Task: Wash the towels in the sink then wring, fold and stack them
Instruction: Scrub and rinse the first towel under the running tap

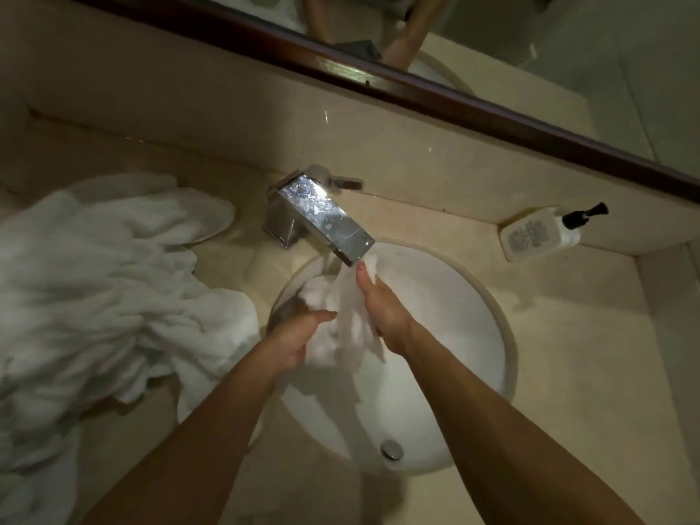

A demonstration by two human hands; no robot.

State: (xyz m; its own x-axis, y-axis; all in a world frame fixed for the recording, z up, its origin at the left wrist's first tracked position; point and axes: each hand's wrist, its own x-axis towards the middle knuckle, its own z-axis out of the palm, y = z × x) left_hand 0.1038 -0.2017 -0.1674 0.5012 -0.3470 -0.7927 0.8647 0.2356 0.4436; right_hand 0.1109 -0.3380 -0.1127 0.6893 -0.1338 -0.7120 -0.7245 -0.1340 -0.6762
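A small white towel (pixel 341 320) is bunched between both hands over the round white sink (pixel 454 297), under the spout of the chrome tap (pixel 322 217). My left hand (pixel 295 335) grips the towel's left side, thumb across the cloth. My right hand (pixel 382 308) holds the right side, fingers pointing up toward the spout, where water appears to be running. The fingers of both hands are partly hidden by the cloth. A large heap of crumpled white towels (pixel 94 297) lies on the counter to the left of the sink.
A white pump bottle (pixel 541 233) lies at the back right of the beige counter (pixel 587 354). The drain (pixel 391 449) sits at the near side of the basin. A dark wood-framed mirror (pixel 378 81) runs along the back wall.
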